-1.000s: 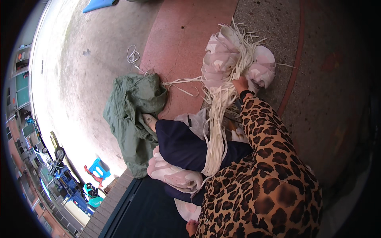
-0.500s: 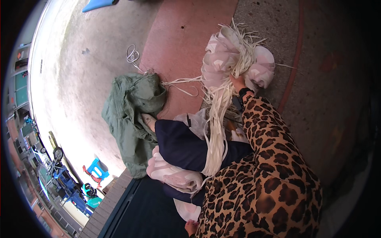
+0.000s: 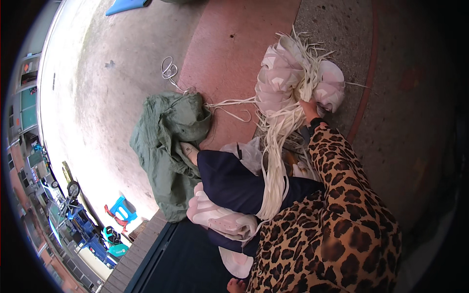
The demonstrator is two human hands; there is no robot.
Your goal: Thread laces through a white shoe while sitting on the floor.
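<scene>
Far out, my right hand (image 3: 309,108) has its fingers curled into a mass of long cream strips (image 3: 274,163), partly hidden by them. The strips run through bundles of pale pink-and-white layered pieces (image 3: 278,73) on the ground and trail back over my dark-clad leg (image 3: 229,178). A smaller pink-and-white bundle (image 3: 330,88) lies right beside that hand. Only the fingers of my left hand (image 3: 237,285) show at the lower edge; they look curled, just below a pink-and-white piece (image 3: 237,263). What they hold, if anything, is hidden. Another pink-and-white stack (image 3: 222,215) rests against my leg.
A crumpled green sack (image 3: 163,151) lies left of my leg, with a white cord (image 3: 169,69) beyond it. Clear plastic (image 3: 246,152) sits by the leg. Farther left are a blue stool (image 3: 123,209) and a blue vehicle (image 3: 80,219). A blue mat (image 3: 127,5) lies at the top.
The whole view has shifted slightly, so everything sits a little lower and farther right. My right hand stays at the strips. My left hand has drawn slightly down from the pink-and-white piece.
</scene>
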